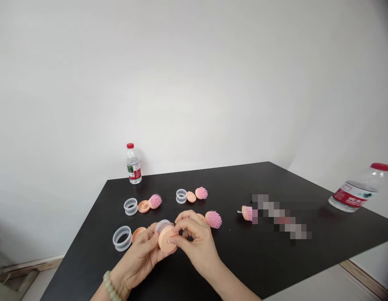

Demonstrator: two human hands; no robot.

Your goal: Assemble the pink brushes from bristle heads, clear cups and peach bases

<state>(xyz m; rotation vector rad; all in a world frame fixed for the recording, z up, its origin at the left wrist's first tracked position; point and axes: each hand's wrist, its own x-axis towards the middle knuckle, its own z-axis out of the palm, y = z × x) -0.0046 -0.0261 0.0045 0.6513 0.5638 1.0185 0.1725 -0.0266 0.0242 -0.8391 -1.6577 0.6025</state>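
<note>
My left hand (143,257) is wrapped round a round peach plastic cap (165,242) and a translucent ring (163,224) just behind it. My right hand (196,240) grips the cap from the right, thumb near its middle and fingers at the upper edge. Whether ring and cap are joined cannot be made out. Left of my hands lie another translucent ring (118,246) and a peach cap (137,233), partly hidden by my left hand. Beyond my right hand rests a pink bristled brush head (214,219), beside a peach piece that my fingers partly cover.
On the black table (231,259), further back, lie a ring (130,206), a cap (144,206) and pink brush heads (155,201). A brush head with a stem (246,212) lies right, beside a blurred patch. Water bottles stand back left (134,167) and right (353,194).
</note>
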